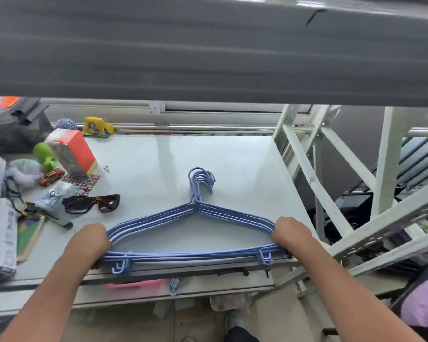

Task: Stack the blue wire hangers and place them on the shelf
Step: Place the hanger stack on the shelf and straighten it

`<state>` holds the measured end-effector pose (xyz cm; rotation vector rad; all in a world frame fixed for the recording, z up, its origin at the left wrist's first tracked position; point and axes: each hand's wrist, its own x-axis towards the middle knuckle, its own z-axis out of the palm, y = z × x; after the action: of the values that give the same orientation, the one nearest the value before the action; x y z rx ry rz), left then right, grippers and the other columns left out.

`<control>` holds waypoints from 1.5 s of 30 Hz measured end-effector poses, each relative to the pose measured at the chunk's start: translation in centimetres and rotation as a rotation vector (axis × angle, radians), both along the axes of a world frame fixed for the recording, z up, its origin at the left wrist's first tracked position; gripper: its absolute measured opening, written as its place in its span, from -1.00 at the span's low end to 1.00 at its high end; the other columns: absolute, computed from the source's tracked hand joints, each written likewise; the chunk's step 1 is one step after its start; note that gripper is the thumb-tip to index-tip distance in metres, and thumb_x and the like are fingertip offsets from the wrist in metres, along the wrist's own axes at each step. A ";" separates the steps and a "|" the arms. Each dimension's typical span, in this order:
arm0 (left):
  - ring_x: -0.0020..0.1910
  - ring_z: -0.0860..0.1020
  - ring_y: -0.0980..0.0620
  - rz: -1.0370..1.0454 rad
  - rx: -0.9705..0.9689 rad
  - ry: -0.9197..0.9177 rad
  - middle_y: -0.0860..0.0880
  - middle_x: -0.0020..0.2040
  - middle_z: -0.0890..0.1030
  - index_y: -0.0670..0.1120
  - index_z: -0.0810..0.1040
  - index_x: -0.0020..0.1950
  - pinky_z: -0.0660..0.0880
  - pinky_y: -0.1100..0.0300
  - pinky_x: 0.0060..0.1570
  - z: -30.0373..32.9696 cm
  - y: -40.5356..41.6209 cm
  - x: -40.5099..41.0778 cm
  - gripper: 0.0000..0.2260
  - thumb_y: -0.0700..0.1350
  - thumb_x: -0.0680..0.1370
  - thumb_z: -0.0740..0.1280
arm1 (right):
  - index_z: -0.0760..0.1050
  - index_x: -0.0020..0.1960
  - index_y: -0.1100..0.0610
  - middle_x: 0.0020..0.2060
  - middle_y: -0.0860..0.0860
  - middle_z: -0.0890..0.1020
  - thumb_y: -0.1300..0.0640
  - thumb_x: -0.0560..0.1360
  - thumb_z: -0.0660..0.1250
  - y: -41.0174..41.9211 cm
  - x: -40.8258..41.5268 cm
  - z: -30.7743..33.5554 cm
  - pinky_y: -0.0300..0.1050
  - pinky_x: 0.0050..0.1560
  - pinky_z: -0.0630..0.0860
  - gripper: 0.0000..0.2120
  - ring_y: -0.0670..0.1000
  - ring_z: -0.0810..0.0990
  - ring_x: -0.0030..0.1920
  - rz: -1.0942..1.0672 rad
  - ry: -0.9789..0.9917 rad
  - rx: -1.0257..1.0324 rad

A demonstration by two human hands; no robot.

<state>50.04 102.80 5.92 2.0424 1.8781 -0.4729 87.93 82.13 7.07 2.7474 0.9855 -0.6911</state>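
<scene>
From the head cam, you're gripping the stack of blue wire hangers (195,211) at both shoulder ends. Your left hand (90,239) is curled closed around the left corner and your right hand (290,233) is wrapped shut around the right one. The bundle is lying on the shelf (232,164), hooks pointing away from you and bunched together pretty neatly. The bottom bars are sitting right at the near edge, and the little clip hooks are hanging over it.

So you're looking basically there, I'd say, just squaring up and sliding it in. A few tips:

- Keep both hands pushing evenly so the stack isn't fanning out. The wires on the left shoulder are already spreading a bit.
- Push it further back before you're letting go. Those clip hooks dangling over the lip could snag or tip the whole lot off.
- You're working just beside the sunglasses (92,203) on the left, so steer the left corner straight ahead rather than swinging it out.
- The orange box (72,151) and the other clutter are sitting well to the left, so the middle of the shelf is your spot.

Only the one view here, so I can't tell whether every hanger is lying flat.
</scene>
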 end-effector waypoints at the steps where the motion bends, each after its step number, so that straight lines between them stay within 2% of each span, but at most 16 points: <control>1: -0.27 0.58 -0.08 -0.006 0.005 0.017 -0.10 -0.24 0.58 -0.19 0.63 -0.02 0.49 0.21 -0.29 0.0 -0.1 0.0 -0.84 -0.13 0.51 0.35 | 0.34 -0.29 0.11 -0.37 0.03 0.48 0.31 0.47 0.15 0.0 0.0 -0.1 -0.16 -0.24 0.51 -0.80 0.12 0.58 -0.24 0.003 -0.007 -0.001; 6: -0.28 0.58 -0.09 -0.021 -0.013 0.045 -0.15 -0.13 0.64 -0.19 0.62 -0.02 0.49 0.23 -0.33 0.1 0.1 0.0 -0.85 -0.20 0.47 0.32 | 0.33 -0.29 0.09 -0.33 -0.01 0.44 0.23 0.50 0.18 0.0 0.0 -0.1 -0.19 -0.27 0.38 -0.80 0.11 0.52 -0.21 0.040 -0.006 -0.040; 11: -0.18 0.60 -0.08 -0.071 -0.006 0.113 -0.13 -0.06 0.66 -0.16 0.62 -0.01 0.43 0.24 -0.30 0.4 0.0 0.1 -0.84 -0.20 0.46 0.32 | 0.31 -0.32 0.12 -0.37 0.03 0.42 0.30 0.51 0.16 0.1 0.2 0.1 -0.20 -0.42 0.29 -0.76 0.09 0.51 -0.25 0.050 -0.002 -0.090; 13: -0.03 0.62 -0.06 -0.073 -0.020 0.134 -0.13 0.03 0.65 -0.15 0.60 0.06 0.42 0.26 -0.23 0.3 -0.2 0.0 -0.81 -0.18 0.49 0.30 | 0.29 -0.32 0.12 -0.37 0.02 0.40 0.33 0.51 0.18 0.2 0.2 0.2 -0.18 -0.34 0.37 -0.74 0.08 0.49 -0.27 0.061 -0.033 -0.120; 15: 0.02 0.61 -0.06 -0.069 -0.039 0.133 -0.12 0.08 0.63 -0.14 0.59 0.09 0.42 0.26 -0.20 -0.1 -0.4 -0.3 -0.79 -0.18 0.49 0.29 | 0.28 -0.32 0.10 -0.36 0.00 0.39 0.33 0.50 0.20 0.4 0.0 0.2 -0.15 -0.19 0.41 -0.73 0.10 0.49 -0.19 0.089 -0.071 -0.138; 17: 0.05 0.61 -0.06 -0.070 -0.041 0.131 -0.12 0.10 0.63 -0.14 0.58 0.10 0.42 0.27 -0.17 -0.3 -0.6 -0.5 -0.78 -0.18 0.49 0.28 | 0.26 -0.31 0.09 -0.34 -0.02 0.37 0.32 0.50 0.20 0.6 0.1 0.0 -0.14 -0.14 0.41 -0.73 0.11 0.48 -0.14 0.119 -0.084 -0.142; 19: 0.04 0.60 -0.06 -0.074 -0.026 0.129 -0.12 0.09 0.63 -0.14 0.58 0.09 0.42 0.28 -0.17 -0.6 -0.6 -0.7 -0.78 -0.18 0.48 0.28 | 0.27 -0.30 0.08 -0.33 -0.04 0.35 0.31 0.50 0.19 0.4 0.3 -0.1 -0.13 -0.13 0.41 -0.75 0.10 0.48 -0.13 0.155 -0.093 -0.146; 22: -0.10 0.57 -0.06 -0.080 0.002 0.123 -0.09 0.00 0.62 -0.10 0.58 -0.01 0.45 0.24 -0.19 -0.9 -0.8 -0.8 -0.83 -0.19 0.44 0.28 | 0.32 -0.26 0.08 -0.32 -0.05 0.36 0.19 0.52 0.19 0.3 0.7 -0.4 -0.13 -0.13 0.41 -0.82 0.10 0.48 -0.13 0.190 -0.077 -0.134; 25: -0.09 0.60 -0.08 -0.086 0.061 0.105 -0.09 -0.05 0.63 -0.08 0.59 -0.06 0.49 0.21 -0.16 -1.2 -0.8 -1.0 -0.85 -0.18 0.40 0.31 | 0.39 -0.11 0.07 -0.18 -0.02 0.45 0.17 0.51 0.18 0.3 0.9 -0.8 -0.12 -0.12 0.40 -0.96 0.10 0.47 -0.11 0.218 -0.037 -0.073; 27: -0.04 0.61 -0.08 -0.105 0.088 0.093 -0.09 -0.04 0.64 -0.07 0.61 -0.05 0.48 0.22 -0.16 -1.3 -0.8 -1.0 -0.84 -0.17 0.41 0.31 | 0.41 -0.06 0.04 -0.11 0.00 0.47 0.22 0.50 0.17 0.2 1.1 -1.1 -0.13 -0.13 0.39 -0.89 0.10 0.47 -0.11 0.241 -0.033 -0.033; 30: -0.01 0.61 -0.07 -0.134 0.124 0.107 -0.09 -0.02 0.64 -0.08 0.61 -0.03 0.45 0.23 -0.16 -1.3 -0.9 -0.8 -0.85 -0.17 0.44 0.31 | 0.45 -0.09 0.04 -0.15 0.01 0.49 0.27 0.47 0.17 0.2 1.2 -1.2 -0.13 -0.16 0.39 -0.84 0.12 0.48 -0.15 0.267 -0.057 -0.012; 34: 0.04 0.61 -0.11 -0.144 0.184 0.134 -0.12 0.05 0.63 -0.12 0.61 0.02 0.48 0.17 -0.04 -1.4 -1.2 -0.2 -0.84 -0.17 0.49 0.29 | 0.45 -0.14 0.07 -0.18 0.03 0.49 0.32 0.44 0.19 0.5 1.0 -1.2 -0.13 -0.17 0.40 -0.83 0.13 0.49 -0.18 0.269 -0.095 0.002; 38: 0.03 0.61 -0.09 -0.166 0.194 0.165 -0.09 0.05 0.63 -0.08 0.60 0.02 0.49 0.19 -0.06 -1.5 -1.2 -0.4 -0.85 -0.15 0.51 0.27 | 0.44 -0.07 0.05 -0.10 0.05 0.53 0.25 0.49 0.18 0.4 1.2 -1.4 -0.13 -0.15 0.39 -0.86 0.11 0.48 -0.15 0.301 -0.086 -0.022; 41: 0.01 0.61 -0.05 -0.212 0.171 0.156 -0.05 0.02 0.63 -0.04 0.59 0.01 0.48 0.21 -0.11 -1.5 -0.7 -0.8 -0.85 -0.05 0.51 0.30 | 0.43 -0.01 0.02 -0.07 0.02 0.52 0.05 0.52 0.17 0.2 1.8 -1.7 -0.10 -0.12 0.40 -0.89 0.09 0.48 -0.09 0.282 -0.012 -0.010; 45: -0.15 0.58 -0.02 -0.254 0.068 0.070 -0.02 -0.19 0.58 -0.03 0.55 -0.14 0.44 0.21 -0.20 -1.0 0.4 -0.7 -0.73 0.17 0.51 0.34 | 0.46 0.01 0.01 -0.07 0.01 0.53 0.01 0.58 0.11 0.2 2.1 -2.3 -0.08 -0.10 0.42 -0.83 0.09 0.53 -0.04 0.273 0.038 0.041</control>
<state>49.30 103.24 4.95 2.3520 1.7005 -0.5570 90.06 82.34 4.72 2.5694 1.3639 -0.6853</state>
